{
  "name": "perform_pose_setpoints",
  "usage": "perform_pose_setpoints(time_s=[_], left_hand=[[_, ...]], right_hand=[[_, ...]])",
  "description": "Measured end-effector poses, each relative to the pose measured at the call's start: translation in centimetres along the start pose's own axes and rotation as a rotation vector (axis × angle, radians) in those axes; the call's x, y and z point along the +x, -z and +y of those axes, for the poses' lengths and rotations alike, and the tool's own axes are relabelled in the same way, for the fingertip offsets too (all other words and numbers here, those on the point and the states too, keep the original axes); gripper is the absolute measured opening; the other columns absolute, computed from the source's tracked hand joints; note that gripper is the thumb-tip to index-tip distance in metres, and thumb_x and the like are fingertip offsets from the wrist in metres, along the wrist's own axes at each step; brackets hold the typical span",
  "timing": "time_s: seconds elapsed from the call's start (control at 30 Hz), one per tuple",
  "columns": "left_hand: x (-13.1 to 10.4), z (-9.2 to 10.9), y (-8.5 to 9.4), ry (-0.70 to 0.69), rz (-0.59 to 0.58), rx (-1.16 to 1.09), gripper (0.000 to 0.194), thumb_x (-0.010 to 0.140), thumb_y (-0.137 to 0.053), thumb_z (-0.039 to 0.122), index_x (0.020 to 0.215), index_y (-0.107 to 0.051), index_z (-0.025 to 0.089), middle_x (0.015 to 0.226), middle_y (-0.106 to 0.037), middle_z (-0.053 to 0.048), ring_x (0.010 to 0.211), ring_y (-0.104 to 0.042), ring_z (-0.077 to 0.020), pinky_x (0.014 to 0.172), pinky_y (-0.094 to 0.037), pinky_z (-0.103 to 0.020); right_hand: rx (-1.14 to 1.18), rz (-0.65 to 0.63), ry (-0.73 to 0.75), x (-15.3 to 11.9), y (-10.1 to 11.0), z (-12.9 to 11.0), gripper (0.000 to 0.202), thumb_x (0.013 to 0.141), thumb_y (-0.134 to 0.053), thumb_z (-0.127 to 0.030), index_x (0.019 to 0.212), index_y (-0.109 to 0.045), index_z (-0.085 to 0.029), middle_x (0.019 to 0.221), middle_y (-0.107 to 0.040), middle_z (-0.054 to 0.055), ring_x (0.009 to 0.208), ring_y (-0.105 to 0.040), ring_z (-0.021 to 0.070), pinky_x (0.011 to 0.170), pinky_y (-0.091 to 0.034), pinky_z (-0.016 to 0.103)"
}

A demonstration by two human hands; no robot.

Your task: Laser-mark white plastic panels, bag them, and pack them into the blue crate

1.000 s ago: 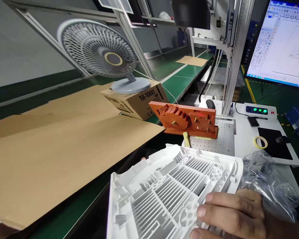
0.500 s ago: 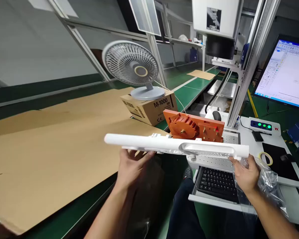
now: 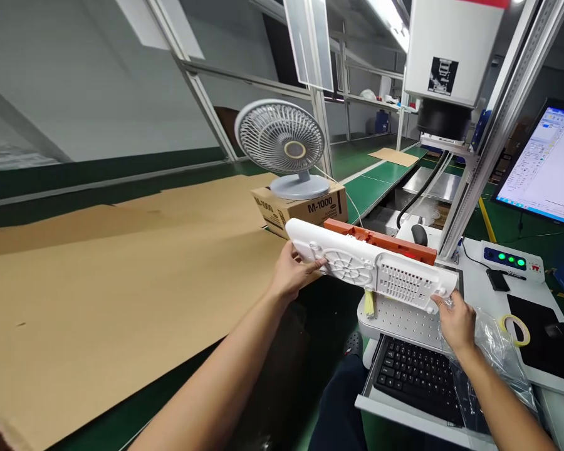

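You have the white plastic panel [image 3: 371,269] gripped at both ends: your left hand [image 3: 294,274] closes on its left end, your right hand [image 3: 455,316] pinches its lower right corner along with a clear plastic bag [image 3: 493,351]. The panel stands upright against the front of the orange fixture [image 3: 395,243], over the perforated plate [image 3: 404,319] at the desk's left front corner. A keyboard [image 3: 416,376] sits in the drawer below. Behind, a fan [image 3: 284,147] stands on a cardboard box [image 3: 305,210]
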State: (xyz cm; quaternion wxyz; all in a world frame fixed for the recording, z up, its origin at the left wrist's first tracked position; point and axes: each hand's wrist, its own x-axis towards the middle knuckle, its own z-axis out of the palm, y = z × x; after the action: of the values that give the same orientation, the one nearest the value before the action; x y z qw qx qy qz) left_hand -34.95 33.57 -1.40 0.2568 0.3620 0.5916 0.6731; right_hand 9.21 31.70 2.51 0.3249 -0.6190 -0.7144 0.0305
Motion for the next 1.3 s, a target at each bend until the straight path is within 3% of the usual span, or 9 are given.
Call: perform_pose_setpoints(time_s=[0.23, 0.5, 0.73, 1.0, 1.17, 1.3], left_hand=[[1.5, -1.0, 0.0, 0.045, -0.018, -0.022, 0.094, 0.05, -0.102, 0.039, 0.133, -0.061, 0.02, 0.129, -0.072, -0.016, 0.116, -0.071, -0.0355, 0.098, -0.062, -0.053], [2.3, -2.8, -0.8, 0.05, -0.027, 0.017, 0.097, 0.052, -0.104, 0.043, 0.136, -0.061, 0.021, 0.129, -0.071, -0.017, 0.115, -0.07, -0.0356, 0.095, -0.063, -0.051], [3.4, -2.5, -1.9, 0.043, -0.056, 0.023, 0.093, 0.051, -0.102, 0.046, 0.13, -0.061, 0.018, 0.128, -0.072, -0.017, 0.115, -0.07, -0.0342, 0.095, -0.062, -0.049], [3.8, -1.8, -1.4, 0.009, -0.068, 0.111, 0.088, 0.053, -0.103, 0.046, 0.126, -0.062, 0.016, 0.126, -0.072, -0.016, 0.117, -0.067, -0.0347, 0.1, -0.059, -0.048], [3.8, -1.7, -1.4, -0.014, -0.071, 0.149, 0.087, 0.057, -0.101, 0.047, 0.129, -0.062, 0.019, 0.131, -0.072, -0.014, 0.121, -0.067, -0.0348, 0.104, -0.056, -0.046], [3.9, -1.8, -1.2, 0.01, -0.056, 0.166, 0.083, 0.056, -0.1, 0.048, 0.125, -0.064, 0.017, 0.126, -0.073, -0.015, 0.114, -0.069, -0.0355, 0.099, -0.059, -0.048]], right_hand=[[-0.038, -0.076, -0.027, 1.3, -1.2, -0.6, 0.034, 0.103, -0.065, -0.055, 0.108, -0.075, -0.023, 0.099, -0.083, 0.01, 0.086, -0.075, 0.0305, 0.069, -0.041, 0.031], [0.014, -0.09, -0.107, 2.4, -1.4, 0.1, 0.033, 0.103, -0.066, -0.052, 0.116, -0.078, -0.024, 0.1, -0.083, 0.008, 0.084, -0.075, 0.0292, 0.07, -0.04, 0.031], [0.004, -0.099, -0.112, 3.5, -1.4, 0.4, 0.031, 0.101, -0.07, -0.05, 0.114, -0.08, -0.024, 0.099, -0.083, 0.008, 0.086, -0.075, 0.0289, 0.074, -0.043, 0.031], [0.046, -0.106, -0.14, 3.4, -1.2, 0.5, 0.034, 0.098, -0.071, -0.055, 0.114, -0.08, -0.026, 0.087, -0.08, 0.005, 0.08, -0.072, 0.0274, 0.074, -0.043, 0.031], [-0.047, -0.097, -0.152, 3.7, -1.0, -0.2, 0.036, 0.1, -0.069, -0.056, 0.115, -0.08, -0.025, 0.083, -0.078, 0.006, 0.079, -0.07, 0.0276, 0.073, -0.041, 0.032], [-0.081, -0.118, -0.164, 4.9, -0.8, -0.5, 0.03, 0.101, -0.072, -0.052, 0.112, -0.081, -0.025, 0.081, -0.077, 0.004, 0.078, -0.068, 0.0261, 0.07, -0.038, 0.03]])
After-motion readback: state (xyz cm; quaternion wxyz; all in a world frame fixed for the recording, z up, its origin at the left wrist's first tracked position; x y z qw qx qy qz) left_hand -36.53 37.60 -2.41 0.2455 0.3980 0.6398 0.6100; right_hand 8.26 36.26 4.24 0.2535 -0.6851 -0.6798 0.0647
